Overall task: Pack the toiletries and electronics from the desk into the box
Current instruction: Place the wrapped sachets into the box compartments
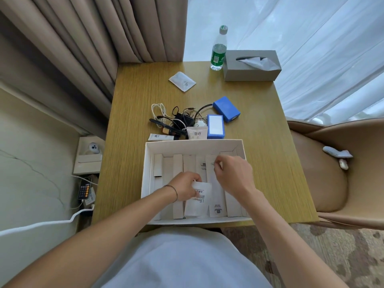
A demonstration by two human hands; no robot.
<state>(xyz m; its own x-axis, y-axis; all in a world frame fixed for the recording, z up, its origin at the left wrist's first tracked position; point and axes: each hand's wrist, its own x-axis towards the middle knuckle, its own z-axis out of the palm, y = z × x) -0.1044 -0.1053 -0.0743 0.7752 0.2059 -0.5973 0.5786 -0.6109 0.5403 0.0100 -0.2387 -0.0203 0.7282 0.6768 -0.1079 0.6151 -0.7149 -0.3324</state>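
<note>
Pinching a white sachet [197,199] in the left grip [186,187] down inside the box [194,145]; right grip [232,173] half-curled above, empty as far as I can tell. Sachet's light and floppy, probably best held by an edge.

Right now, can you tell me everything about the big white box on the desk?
The white box looks like cardboard, open on top with no lid in sight. It sits flat on the wooden desk, at the near edge, in front of the person. Long white packets lie in a row inside, filling most of the floor. The left hand holds a white sachet inside it; the right hand hovers above the packets.
</note>
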